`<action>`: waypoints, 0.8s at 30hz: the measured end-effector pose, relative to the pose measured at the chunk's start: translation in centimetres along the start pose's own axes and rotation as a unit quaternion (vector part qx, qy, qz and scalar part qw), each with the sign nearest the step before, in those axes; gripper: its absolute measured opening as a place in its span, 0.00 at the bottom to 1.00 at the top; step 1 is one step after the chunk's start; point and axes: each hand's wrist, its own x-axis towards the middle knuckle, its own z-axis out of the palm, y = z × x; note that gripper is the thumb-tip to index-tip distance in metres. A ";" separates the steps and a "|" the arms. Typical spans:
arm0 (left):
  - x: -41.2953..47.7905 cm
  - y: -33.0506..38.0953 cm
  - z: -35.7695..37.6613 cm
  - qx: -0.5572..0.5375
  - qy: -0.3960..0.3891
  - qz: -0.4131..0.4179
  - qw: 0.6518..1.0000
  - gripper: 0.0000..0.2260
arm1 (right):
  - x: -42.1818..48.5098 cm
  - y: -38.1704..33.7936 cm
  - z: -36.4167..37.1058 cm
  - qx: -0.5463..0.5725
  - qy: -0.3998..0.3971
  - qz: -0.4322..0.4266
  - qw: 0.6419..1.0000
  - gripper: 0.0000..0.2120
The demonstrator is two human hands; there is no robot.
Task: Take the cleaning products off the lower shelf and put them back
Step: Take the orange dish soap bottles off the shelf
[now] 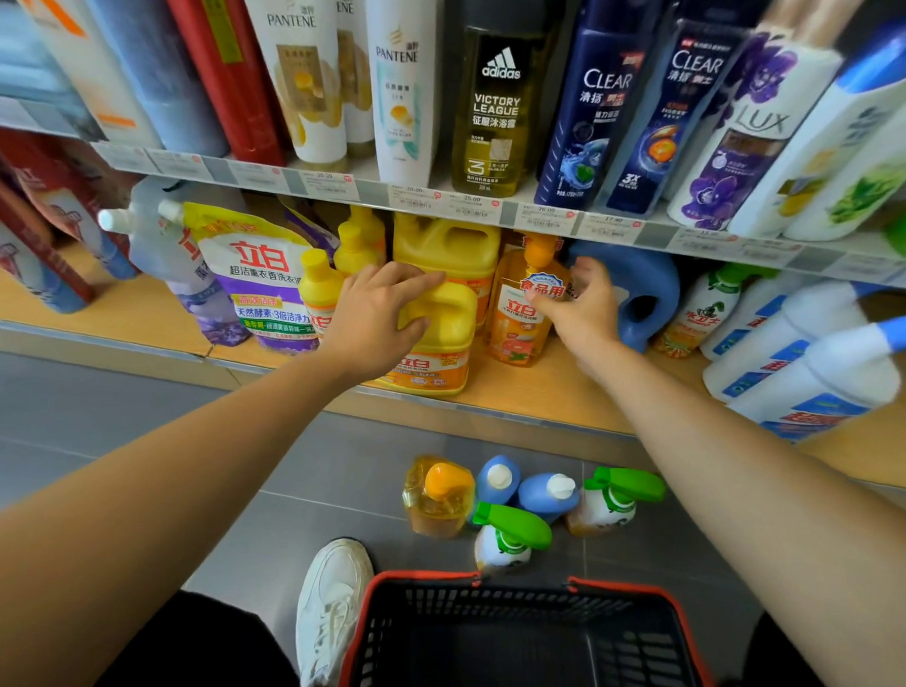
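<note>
I grip the jug [441, 332] with my left hand [375, 315] and pinch the orange bottle [518, 335] beside it with my right hand [580, 306]; hasty pulls could topple both.

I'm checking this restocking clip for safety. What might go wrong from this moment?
1. The left hand grips the yellow jug near the lower shelf front edge; if it slips, it may drop towards the floor bottles.
2. Those bottles stand close to the shoe and basket; a step might topple them.
3. The orange bottle by the right hand is crowded between the yellow jug and a blue jug; pulling it may knock neighbours.
</note>
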 end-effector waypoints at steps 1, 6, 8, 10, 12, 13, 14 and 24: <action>-0.1 -0.1 0.1 -0.001 0.001 0.002 1.000 0.23 | 0.2 0.3 0.3 0.012 -0.032 0.016 0.999 0.37; 0.0 -0.2 0.4 0.003 0.005 0.006 1.000 0.25 | 0.3 1.9 1.2 -0.007 -0.004 -0.005 1.000 0.39; -0.1 -0.2 0.5 0.007 0.005 0.010 1.000 0.26 | 0.0 2.1 1.7 -0.070 0.027 -0.027 0.997 0.37; -0.1 -0.2 0.6 0.015 0.001 0.013 1.000 0.27 | -0.5 2.3 2.5 -0.108 0.026 -0.034 0.993 0.39; 0.0 0.0 0.5 0.020 -0.014 0.008 1.000 0.28 | -0.8 2.1 2.8 -0.084 0.012 -0.027 0.996 0.38; 0.1 0.1 0.4 0.019 -0.022 0.001 1.000 0.28 | -0.9 2.0 2.8 -0.073 0.008 -0.030 0.997 0.37; 0.3 0.3 0.2 0.013 -0.031 -0.009 0.999 0.29 | -1.1 1.9 2.5 -0.068 0.003 -0.042 0.997 0.35; 1.9 8.3 -2.1 -0.140 -0.059 0.053 0.987 0.29 | -6.5 0.0 -4.2 -0.144 -0.142 -0.193 0.960 0.36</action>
